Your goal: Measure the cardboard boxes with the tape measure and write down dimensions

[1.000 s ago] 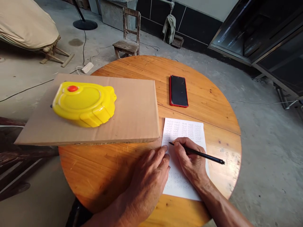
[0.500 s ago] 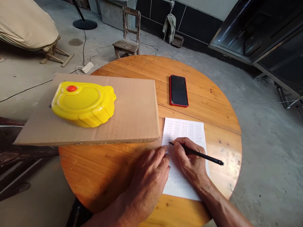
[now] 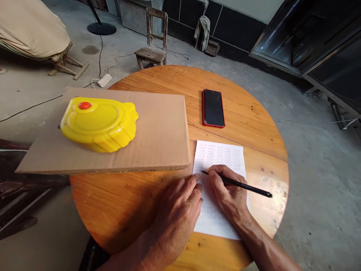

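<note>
A white sheet of paper (image 3: 220, 154) with columns of small handwritten figures lies on the round wooden table. My right hand (image 3: 229, 192) grips a black pen (image 3: 249, 187) between thumb and fingers, its tip touching the paper at the lower left of the upper block of writing. My left hand (image 3: 182, 207) rests over the sheet's left edge, fingertips on the paper, fingers slightly bent and holding nothing. More rows of writing show lower on the sheet, partly covered by my right hand and forearm.
A cardboard sheet (image 3: 160, 131) overhangs the table (image 3: 118, 210) on the left, with a yellow plastic case (image 3: 98, 120) bearing a red button on it. A red-edged phone (image 3: 213, 108) lies beyond the paper. A small wooden chair (image 3: 153, 52) stands behind the table.
The pen's rear end has swung slightly to the right, and my right hand has shifted a little the same way. My left hand and the paper stay in place.
</note>
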Demonstrator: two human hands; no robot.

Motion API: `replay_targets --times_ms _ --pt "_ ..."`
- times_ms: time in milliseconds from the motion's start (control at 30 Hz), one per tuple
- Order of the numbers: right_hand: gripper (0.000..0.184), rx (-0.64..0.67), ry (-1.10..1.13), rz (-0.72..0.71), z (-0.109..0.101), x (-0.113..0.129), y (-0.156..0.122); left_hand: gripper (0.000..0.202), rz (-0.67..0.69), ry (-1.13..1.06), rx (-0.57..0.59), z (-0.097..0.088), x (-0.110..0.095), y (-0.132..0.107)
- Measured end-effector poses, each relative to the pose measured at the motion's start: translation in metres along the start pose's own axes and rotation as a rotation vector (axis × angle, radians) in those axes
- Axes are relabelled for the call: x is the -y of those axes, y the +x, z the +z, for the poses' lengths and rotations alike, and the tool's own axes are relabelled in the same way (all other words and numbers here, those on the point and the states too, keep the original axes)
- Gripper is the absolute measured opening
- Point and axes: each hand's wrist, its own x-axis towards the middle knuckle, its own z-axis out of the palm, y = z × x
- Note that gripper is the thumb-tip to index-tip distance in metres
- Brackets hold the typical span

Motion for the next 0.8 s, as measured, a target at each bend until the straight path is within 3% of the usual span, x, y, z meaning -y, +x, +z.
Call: replay_targets --times_ms 367,433,567,700,800 --pt "0.016 -0.248 0.234 0.033 -0.003 -0.001 0.010 0.021 -0.033 -0.041 0.033 0.001 0.002 -0.001" --pt "0.020 -0.239 0.243 0.037 -0.009 0.003 0.015 0.020 -0.027 -0.046 0.021 0.002 0.002 -0.001" --pt "0.027 -0.100 0.213 0.070 -0.036 0.017 0.015 0.019 0.007 -0.019 -0.018 0.004 0.003 0.001" --pt "0.031 -0.150 -0.018 0.095 -0.066 0.021 -0.012 0.020 0.029 0.011 -0.028 0.004 0.002 0.000" --pt "0.034 -0.228 -0.143 0.120 -0.074 0.008 -0.049 0.025 0.018 0.029 -0.017 -0.003 -0.001 -0.009"
